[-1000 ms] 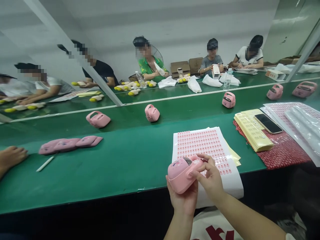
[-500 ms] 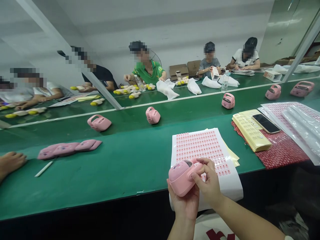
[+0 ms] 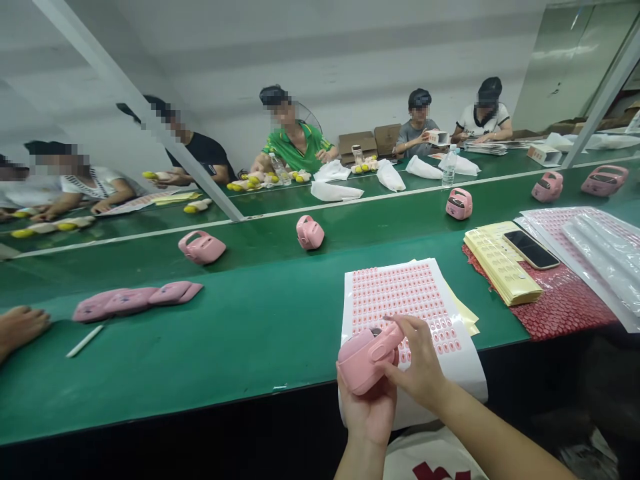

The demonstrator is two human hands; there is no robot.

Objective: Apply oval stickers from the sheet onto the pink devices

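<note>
A pink plastic device with a carry handle (image 3: 361,365) is held just above the front edge of the bench. My left hand (image 3: 369,410) cups it from underneath and from the left, fingers curled round its body. My right hand (image 3: 420,367) has its fingertips on the raised handle at the right side, with the thumb lower down against the body. Behind and partly under the device lies a white sheet with rows of small red-and-white stickers (image 3: 393,293); its front end droops over the bench edge.
Pink padded pieces (image 3: 135,301) and a white stick (image 3: 85,341) lie left, near another person's hand (image 3: 23,328). Similar pink devices (image 3: 203,248) stand along the green belt. Right are a yellow sticker stack (image 3: 500,263), a phone (image 3: 531,249) and red bubble wrap (image 3: 565,310). Co-workers sit opposite.
The device has been turned in my hands, so its handle side now faces me and less of its patterned top shows. The devices on the belt have shifted slightly right.
</note>
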